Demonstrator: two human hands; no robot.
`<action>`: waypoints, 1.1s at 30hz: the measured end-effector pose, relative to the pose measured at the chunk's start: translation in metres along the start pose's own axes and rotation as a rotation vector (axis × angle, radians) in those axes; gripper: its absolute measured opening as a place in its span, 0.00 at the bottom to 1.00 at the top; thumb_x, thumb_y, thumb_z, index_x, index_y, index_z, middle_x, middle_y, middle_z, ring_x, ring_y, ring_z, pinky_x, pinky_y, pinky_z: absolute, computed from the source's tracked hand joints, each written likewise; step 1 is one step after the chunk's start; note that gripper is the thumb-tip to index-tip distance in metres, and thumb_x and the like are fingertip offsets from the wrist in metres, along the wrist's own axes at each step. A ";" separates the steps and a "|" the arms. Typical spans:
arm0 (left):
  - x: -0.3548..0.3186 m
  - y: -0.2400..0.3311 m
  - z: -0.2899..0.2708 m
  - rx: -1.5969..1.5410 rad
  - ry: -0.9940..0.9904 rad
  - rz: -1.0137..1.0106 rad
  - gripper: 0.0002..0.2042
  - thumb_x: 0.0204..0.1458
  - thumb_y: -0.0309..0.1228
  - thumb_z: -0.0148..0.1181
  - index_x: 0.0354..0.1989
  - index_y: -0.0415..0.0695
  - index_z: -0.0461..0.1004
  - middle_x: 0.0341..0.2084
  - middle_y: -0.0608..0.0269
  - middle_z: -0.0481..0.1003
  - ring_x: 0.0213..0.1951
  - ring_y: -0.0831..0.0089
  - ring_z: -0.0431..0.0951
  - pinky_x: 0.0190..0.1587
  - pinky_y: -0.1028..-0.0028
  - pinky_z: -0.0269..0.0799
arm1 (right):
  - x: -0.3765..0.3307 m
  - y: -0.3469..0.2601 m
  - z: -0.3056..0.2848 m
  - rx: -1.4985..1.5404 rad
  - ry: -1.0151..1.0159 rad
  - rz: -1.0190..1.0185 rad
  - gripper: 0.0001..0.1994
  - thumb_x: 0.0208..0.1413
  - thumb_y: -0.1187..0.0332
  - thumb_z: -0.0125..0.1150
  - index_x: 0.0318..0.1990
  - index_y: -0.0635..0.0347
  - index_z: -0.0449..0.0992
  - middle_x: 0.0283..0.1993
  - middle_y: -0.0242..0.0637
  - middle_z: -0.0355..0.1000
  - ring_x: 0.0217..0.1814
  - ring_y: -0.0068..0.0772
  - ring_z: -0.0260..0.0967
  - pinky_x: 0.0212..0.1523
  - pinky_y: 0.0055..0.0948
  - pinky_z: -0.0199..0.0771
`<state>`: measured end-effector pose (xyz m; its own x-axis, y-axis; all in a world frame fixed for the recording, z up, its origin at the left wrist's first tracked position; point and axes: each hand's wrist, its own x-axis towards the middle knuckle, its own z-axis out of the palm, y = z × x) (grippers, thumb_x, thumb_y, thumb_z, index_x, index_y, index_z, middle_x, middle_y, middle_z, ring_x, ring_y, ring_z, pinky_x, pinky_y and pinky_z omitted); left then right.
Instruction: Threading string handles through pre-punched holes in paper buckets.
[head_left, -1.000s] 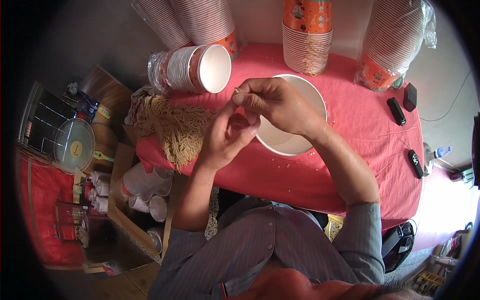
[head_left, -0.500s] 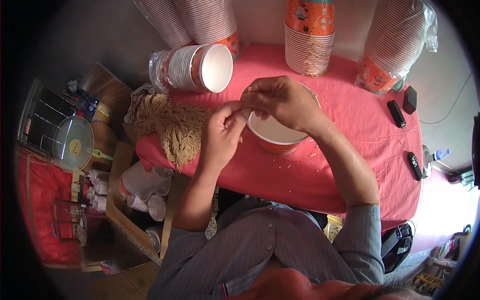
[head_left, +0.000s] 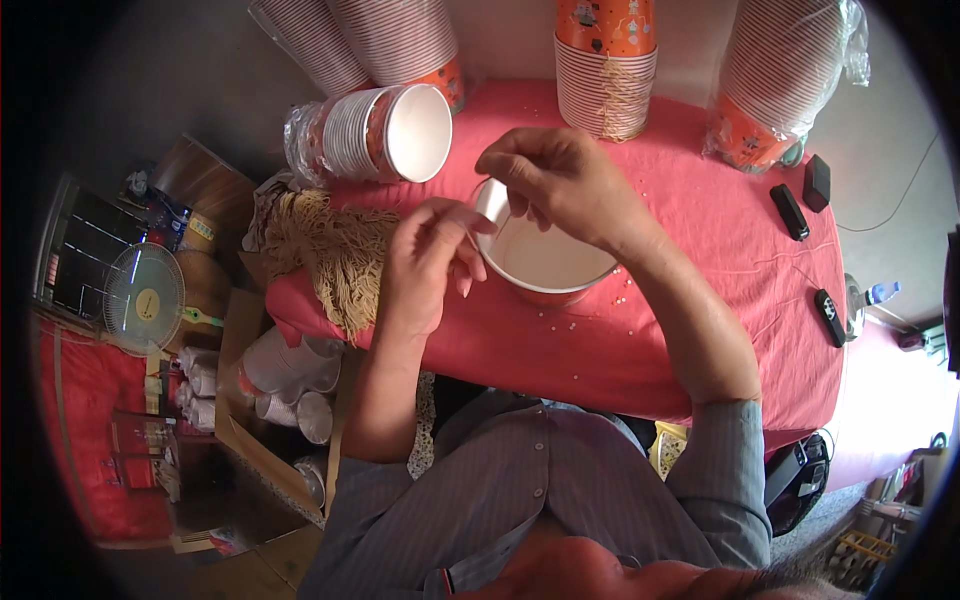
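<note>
Since a second ago your paper bowl [head_left: 545, 262] has tipped up and slid toward 12 o'clock on the red desk [head_left: 700, 300], so you seem to be working a thin cord at its rim. Your right hand [head_left: 565, 185] pinches narrow over the rim; your left hand [head_left: 425, 265], at its 9 o'clock, curls on what may be the cord. I count five cup stacks, three small black devices, one yarn bundle [head_left: 335, 250].
</note>
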<state>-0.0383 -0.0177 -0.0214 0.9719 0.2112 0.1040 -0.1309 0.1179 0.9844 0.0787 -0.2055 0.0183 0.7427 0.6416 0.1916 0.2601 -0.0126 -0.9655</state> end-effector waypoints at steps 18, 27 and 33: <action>0.013 0.035 0.007 0.788 -0.307 0.178 0.11 0.70 0.28 0.63 0.49 0.31 0.83 0.37 0.52 0.87 0.39 0.75 0.85 0.45 0.70 0.79 | -0.003 0.000 -0.010 -0.069 -0.111 -0.193 0.08 0.72 0.71 0.62 0.48 0.67 0.84 0.37 0.30 0.82 0.38 0.19 0.77 0.44 0.27 0.80; 0.017 0.022 -0.008 0.474 -0.297 -0.034 0.10 0.70 0.30 0.63 0.46 0.34 0.84 0.29 0.70 0.80 0.29 0.84 0.76 0.34 0.78 0.73 | -0.001 0.001 -0.025 -0.168 -0.091 -0.196 0.11 0.70 0.67 0.65 0.48 0.67 0.86 0.38 0.31 0.83 0.42 0.20 0.79 0.47 0.29 0.81; 0.022 0.016 -0.012 0.236 -0.143 -0.125 0.08 0.70 0.31 0.63 0.43 0.38 0.82 0.20 0.76 0.68 0.19 0.88 0.63 0.22 0.81 0.60 | -0.024 -0.022 -0.047 -0.540 -0.051 -0.224 0.10 0.61 0.64 0.74 0.43 0.59 0.90 0.36 0.42 0.86 0.37 0.35 0.84 0.42 0.36 0.83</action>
<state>-0.0215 0.0006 -0.0052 0.9975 0.0684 -0.0177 0.0244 -0.0974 0.9949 0.0842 -0.2562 0.0427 0.6065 0.7094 0.3590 0.6948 -0.2534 -0.6731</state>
